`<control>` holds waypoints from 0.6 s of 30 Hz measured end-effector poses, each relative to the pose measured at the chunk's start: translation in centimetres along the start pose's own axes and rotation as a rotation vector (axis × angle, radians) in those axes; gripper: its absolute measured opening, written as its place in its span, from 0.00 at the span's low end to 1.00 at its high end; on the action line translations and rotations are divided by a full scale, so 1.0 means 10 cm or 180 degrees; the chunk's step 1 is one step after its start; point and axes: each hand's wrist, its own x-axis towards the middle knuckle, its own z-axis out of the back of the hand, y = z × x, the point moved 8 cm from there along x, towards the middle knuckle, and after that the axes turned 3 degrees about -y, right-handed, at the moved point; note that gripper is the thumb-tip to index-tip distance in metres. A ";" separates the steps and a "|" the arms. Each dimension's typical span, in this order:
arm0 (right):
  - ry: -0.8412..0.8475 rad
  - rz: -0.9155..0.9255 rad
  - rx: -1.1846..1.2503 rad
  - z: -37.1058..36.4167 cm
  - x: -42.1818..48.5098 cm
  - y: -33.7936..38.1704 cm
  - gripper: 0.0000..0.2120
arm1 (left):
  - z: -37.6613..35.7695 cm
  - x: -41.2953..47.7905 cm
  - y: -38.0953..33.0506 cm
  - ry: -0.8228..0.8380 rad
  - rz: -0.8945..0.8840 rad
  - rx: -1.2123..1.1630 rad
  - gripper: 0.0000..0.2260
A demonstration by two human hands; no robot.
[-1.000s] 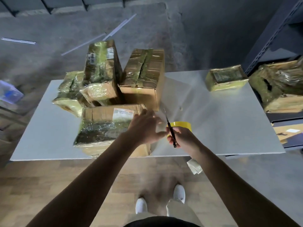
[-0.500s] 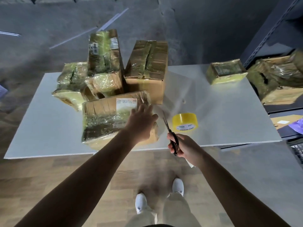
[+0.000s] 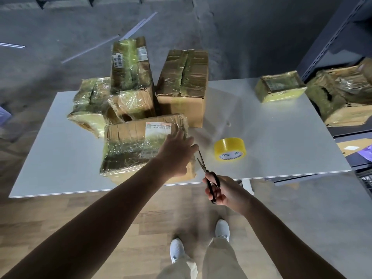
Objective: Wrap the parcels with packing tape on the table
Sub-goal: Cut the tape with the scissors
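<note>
A flat cardboard parcel wrapped in clear tape lies at the front edge of the white table. My left hand rests flat on its right end, fingers straight. My right hand grips black scissors just off the table's front edge, with the blades pointing up toward the parcel's corner. A yellow roll of packing tape lies on the table to the right of the blades, apart from both hands.
Three taped parcels are stacked behind the front one at the back left. A small wrapped parcel sits at the back right. A dark shelf unit with a crumpled parcel stands on the right. Wooden floor lies below.
My right hand has let go of the tape roll and pulled back toward me with the scissors. The roll now lies alone on the table. My left hand stays on the parcel.
</note>
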 end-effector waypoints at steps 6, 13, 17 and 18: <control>0.0041 0.0035 0.0495 -0.09 0.12 0.03 0.14 | 0.00 -0.04 0.00 -0.0026 -0.0023 -0.0109 0.21; 0.0116 0.0073 0.0708 -0.17 0.28 0.09 0.11 | -0.02 -0.05 0.01 0.0011 0.0007 -0.0084 0.22; 0.0104 0.0187 0.0579 -0.17 0.33 0.11 0.10 | -0.02 -0.06 0.03 0.0020 0.0018 -0.0070 0.22; 0.0084 0.0195 0.0561 -0.16 0.34 0.11 0.10 | -0.03 -0.06 0.03 0.0030 0.0026 -0.0066 0.22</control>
